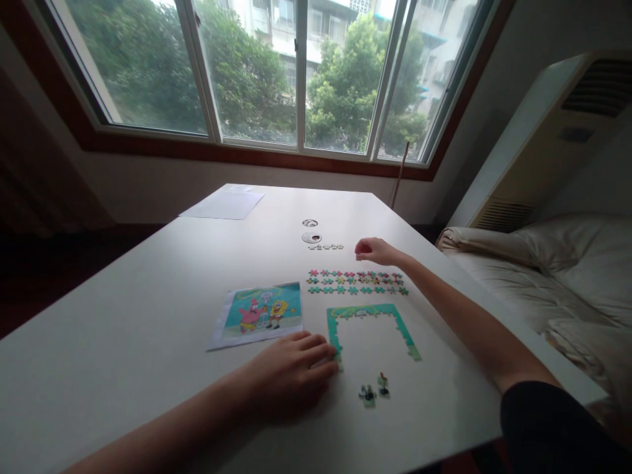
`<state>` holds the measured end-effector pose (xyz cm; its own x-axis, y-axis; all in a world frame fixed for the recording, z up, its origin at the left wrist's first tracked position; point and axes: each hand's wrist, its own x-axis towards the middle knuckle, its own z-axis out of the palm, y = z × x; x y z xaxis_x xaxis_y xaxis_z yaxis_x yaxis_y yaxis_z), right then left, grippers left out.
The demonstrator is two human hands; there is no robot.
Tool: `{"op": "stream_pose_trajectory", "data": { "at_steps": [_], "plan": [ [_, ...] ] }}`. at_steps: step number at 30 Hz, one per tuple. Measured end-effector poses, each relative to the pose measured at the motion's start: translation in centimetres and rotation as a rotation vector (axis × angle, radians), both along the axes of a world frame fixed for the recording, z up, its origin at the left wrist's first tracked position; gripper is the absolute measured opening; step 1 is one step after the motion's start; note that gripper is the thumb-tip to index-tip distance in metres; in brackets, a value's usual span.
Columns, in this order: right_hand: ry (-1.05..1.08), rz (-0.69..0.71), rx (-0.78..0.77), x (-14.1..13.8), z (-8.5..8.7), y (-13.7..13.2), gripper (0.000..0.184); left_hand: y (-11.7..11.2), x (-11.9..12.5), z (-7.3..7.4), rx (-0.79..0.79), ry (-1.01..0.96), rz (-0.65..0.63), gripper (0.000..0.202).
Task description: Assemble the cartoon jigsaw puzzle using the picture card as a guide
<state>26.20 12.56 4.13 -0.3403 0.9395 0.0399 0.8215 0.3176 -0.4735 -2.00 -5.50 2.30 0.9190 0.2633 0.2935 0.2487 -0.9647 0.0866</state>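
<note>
My left hand [309, 368] lies on the white table with its fingers stretched forward, fingertips at the left side of a partly joined green jigsaw puzzle border [363, 311]. This border has a top and two sides. Two loose puzzle pieces [375, 390] lie close together below its opening. Farther off, my right hand [378, 251] is pinched just above the table, beyond rows of loose colourful puzzle pieces [353, 281]. Whatever is between its fingertips is too small to make out. A short row of greyish pieces [326, 247] lies left of that hand.
A printed cartoon picture sheet [264, 315] lies left of the border. Two round items, one a flat disc [311, 237], sit beyond the grey pieces. White paper [222, 204] lies at the table's far left corner. A cream sofa [533, 270] stands at the right, windows ahead.
</note>
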Motion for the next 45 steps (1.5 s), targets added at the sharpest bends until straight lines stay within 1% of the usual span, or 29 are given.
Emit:
{"op": "stream_pose_trajectory", "data": {
  "at_steps": [2,4,5,7,10,12,15,17,19,21,23,25,27,29,31,34,38,41,45],
  "plan": [
    [0.033,0.109,-0.043,0.0,0.7,-3.2,0.015,0.0,0.0,-0.1,0.001,-0.005,0.001,0.018],
    [0.147,0.313,-0.127,-0.1,1.4,-7.0,0.019,0.0,0.1,-0.2,0.005,-0.019,0.004,0.017],
    [0.162,0.373,-0.158,-0.1,1.7,-8.9,0.019,0.0,0.1,-0.2,0.007,-0.025,0.005,0.016],
    [0.122,0.463,-0.226,-0.2,2.3,-12.4,0.017,0.0,0.1,-0.3,0.009,-0.033,0.002,0.016],
    [0.100,0.497,-0.344,-0.1,2.8,-16.4,0.015,0.1,0.1,-0.3,0.015,-0.027,-0.007,0.016],
    [0.094,0.483,-0.395,0.1,2.7,-17.9,0.012,0.1,0.1,-0.2,0.020,-0.019,-0.007,0.016],
    [0.061,0.424,-0.418,0.4,1.9,-18.9,0.011,0.1,0.1,-0.2,0.025,-0.018,-0.004,0.016],
    [0.032,0.402,-0.386,0.5,1.2,-19.3,0.010,0.0,0.1,-0.2,0.028,-0.022,-0.003,0.016],
    [0.015,0.412,-0.333,0.5,0.8,-19.6,0.009,0.0,0.1,-0.1,0.028,-0.020,-0.003,0.016],
    [0.000,0.426,-0.291,0.3,0.8,-19.9,0.009,0.0,0.1,-0.1,0.022,-0.015,-0.004,0.017],
    [-0.015,0.434,-0.271,0.2,1.2,-20.0,0.010,0.1,0.1,-0.1,0.017,-0.017,-0.008,0.017],
    [-0.016,0.433,-0.246,0.4,1.7,-19.5,0.011,0.1,0.1,-0.1,0.015,-0.017,-0.015,0.017],
    [-0.011,0.418,-0.206,0.7,2.2,-18.4,0.014,0.2,0.0,-0.2,0.015,-0.011,-0.024,0.018],
    [-0.017,0.393,-0.160,1.2,2.5,-16.4,0.016,0.2,0.0,-0.2,0.016,-0.012,-0.026,0.018],
    [-0.034,0.359,-0.112,1.6,2.5,-13.9,0.018,0.2,0.0,-0.2,0.018,-0.012,-0.024,0.018],
    [-0.057,0.269,-0.039,1.6,1.8,-9.4,0.020,0.1,0.0,-0.2,0.020,-0.007,-0.014,0.018],
    [-0.134,0.131,0.013,0.2,0.4,-3.8,0.015,0.1,0.0,-0.3,0.025,-0.011,-0.006,0.017],
    [-0.152,0.048,0.047,-1.0,-0.7,-0.4,0.015,0.1,0.0,-0.4,0.024,-0.020,0.002,0.016],
    [-0.163,-0.053,0.092,-2.1,-1.9,3.1,0.024,0.1,-0.1,-0.3,0.014,-0.005,-0.007,0.018]
  ]
}}
